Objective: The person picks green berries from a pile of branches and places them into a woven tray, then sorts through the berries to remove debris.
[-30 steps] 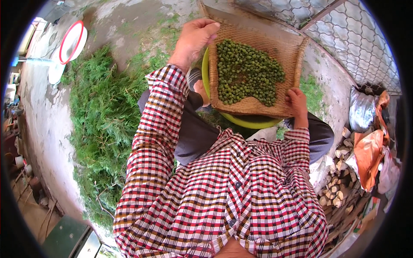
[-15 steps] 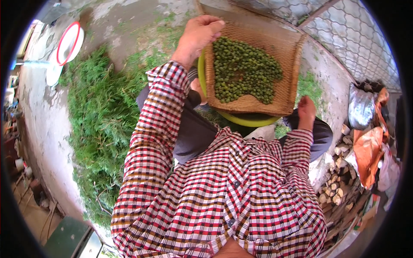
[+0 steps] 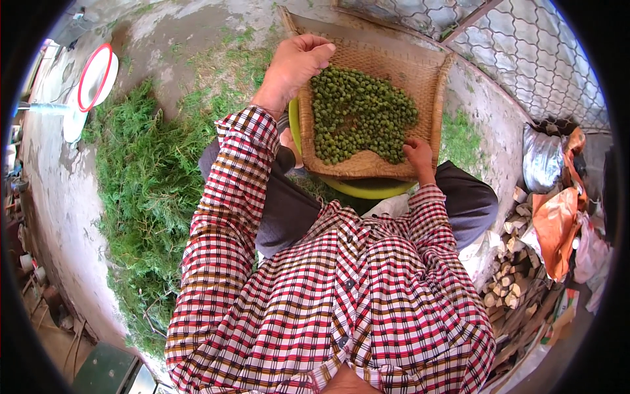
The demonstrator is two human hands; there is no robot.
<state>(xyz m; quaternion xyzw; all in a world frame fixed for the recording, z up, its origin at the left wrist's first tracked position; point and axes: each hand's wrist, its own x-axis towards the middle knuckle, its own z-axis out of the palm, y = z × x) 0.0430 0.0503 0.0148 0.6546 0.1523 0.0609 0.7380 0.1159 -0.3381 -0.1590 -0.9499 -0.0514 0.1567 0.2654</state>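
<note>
A woven winnowing basket [image 3: 426,118] rests on a yellow-green basin [image 3: 367,190] between my knees. Many small round green cones or berries [image 3: 361,108] are spread over its left and middle part. My left hand [image 3: 298,65] is above the basket's far left side, thumb and fingers pinched together; whatever may be between them does not show. At the near right corner, my right hand [image 3: 420,157] reaches over the rim with curled fingers at the edge of the green pieces. What its fingertips hold, if anything, is hidden.
Cut green conifer branches [image 3: 154,184] lie heaped on my left. Beyond them stands a white basin with a red rim [image 3: 95,77]. Split firewood [image 3: 512,282], an orange bag [image 3: 554,223] and a silvery bundle [image 3: 543,161] are on the right. A wire mesh panel [image 3: 525,59] stands at the far right.
My right hand has moved left from beside the basket to its near right corner, reaching the green pieces. My left hand stays pinched over the far left side.
</note>
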